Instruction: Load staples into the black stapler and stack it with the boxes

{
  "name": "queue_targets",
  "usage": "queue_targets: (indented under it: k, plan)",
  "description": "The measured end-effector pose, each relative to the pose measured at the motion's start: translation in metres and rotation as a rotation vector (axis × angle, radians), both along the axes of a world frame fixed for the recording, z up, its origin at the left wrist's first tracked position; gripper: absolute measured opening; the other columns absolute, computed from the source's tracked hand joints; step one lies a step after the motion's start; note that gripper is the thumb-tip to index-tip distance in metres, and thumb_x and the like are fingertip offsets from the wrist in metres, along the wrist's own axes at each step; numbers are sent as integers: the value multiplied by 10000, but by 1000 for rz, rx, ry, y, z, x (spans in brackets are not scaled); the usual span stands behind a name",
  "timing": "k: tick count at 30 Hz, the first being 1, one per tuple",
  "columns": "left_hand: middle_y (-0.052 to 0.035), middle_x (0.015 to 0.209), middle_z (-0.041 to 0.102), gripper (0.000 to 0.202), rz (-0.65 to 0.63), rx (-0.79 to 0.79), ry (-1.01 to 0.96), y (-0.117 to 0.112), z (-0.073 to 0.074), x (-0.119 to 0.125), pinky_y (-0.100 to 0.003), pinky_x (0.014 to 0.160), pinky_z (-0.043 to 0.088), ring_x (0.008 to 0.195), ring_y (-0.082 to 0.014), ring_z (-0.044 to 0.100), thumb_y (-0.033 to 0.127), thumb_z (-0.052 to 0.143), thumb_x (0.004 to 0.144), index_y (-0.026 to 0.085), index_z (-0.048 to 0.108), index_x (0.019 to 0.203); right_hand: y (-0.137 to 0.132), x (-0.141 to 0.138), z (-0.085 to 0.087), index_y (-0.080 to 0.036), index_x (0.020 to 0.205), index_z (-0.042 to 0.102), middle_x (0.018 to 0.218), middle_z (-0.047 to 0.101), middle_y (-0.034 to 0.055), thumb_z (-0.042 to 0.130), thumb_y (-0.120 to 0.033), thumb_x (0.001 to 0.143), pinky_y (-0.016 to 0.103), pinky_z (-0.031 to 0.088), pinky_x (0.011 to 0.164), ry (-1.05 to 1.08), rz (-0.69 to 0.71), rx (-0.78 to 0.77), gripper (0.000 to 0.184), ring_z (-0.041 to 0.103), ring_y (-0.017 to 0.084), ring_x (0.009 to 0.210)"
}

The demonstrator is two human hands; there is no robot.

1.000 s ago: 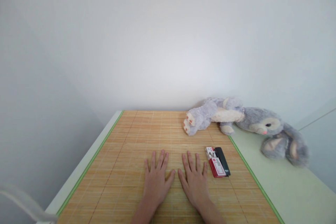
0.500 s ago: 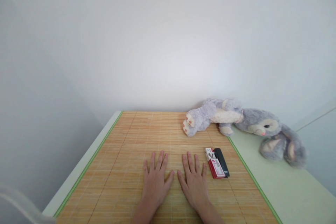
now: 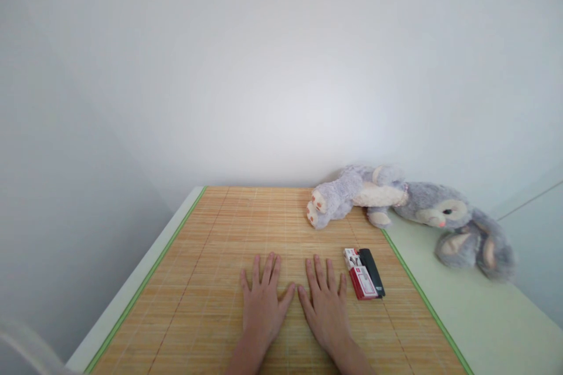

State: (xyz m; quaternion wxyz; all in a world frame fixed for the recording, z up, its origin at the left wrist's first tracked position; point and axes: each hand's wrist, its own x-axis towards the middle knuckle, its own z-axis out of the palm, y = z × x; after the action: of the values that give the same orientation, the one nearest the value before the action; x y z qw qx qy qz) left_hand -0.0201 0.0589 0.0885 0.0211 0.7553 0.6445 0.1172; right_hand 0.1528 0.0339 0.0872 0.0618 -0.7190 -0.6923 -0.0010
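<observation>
Seems, from the pose, to be a step of waiting, with nothing grasped and nothing in use. For a move toward the red-and-white box [image 3: 362, 281] or the dark stapler-like object [image 3: 372, 272], necessary first to lift the right hand [image 3: 328, 307] from the bamboo mat [image 3: 211, 281], then to bring it a little to its right and to curl the fingers around one piece. Probably wise to take care there, because of the very close placing of these two, side by side; difficult to say whether touching or only near.

On the mat, next to each other: left hand [image 3: 263, 307] and right hand, both palm down, with fingers spread, straight, pointing away from the body, and holding nothing. Thumbs toward each other, with a narrow gap between. Forearms [image 3: 246, 354] at the lower edge of the view, slanting inward.

Box and dark object on the mat, near the right little finger but apart from it. Farther back, a grey plush rabbit [image 3: 378, 194], lying partly on the mat and partly over the pale table [image 3: 475, 299], well apart from both hands.
</observation>
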Motion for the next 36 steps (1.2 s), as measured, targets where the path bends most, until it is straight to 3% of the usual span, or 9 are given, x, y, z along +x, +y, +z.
queue_targets:
  k: [14,36]
  plan:
    - [49,1711,166,696,-3,4,2,1,-2,0,-712,1225,6,1590,-382,35,613,375,991,393,189,1624,0,-1,0,-309,1635,210,1721,117,22,339,-560,1030,715,11,1213,-1,-10,29,668,-16,388,1585]
    - [71,1708,171,697,-22,2,-5,1,-2,0,-706,1230,-26,1592,-375,-26,575,367,997,389,143,1630,0,1,-1,-261,1647,117,1711,102,-25,283,-559,1038,669,-2,1243,14,1,12,698,-35,333,1594]
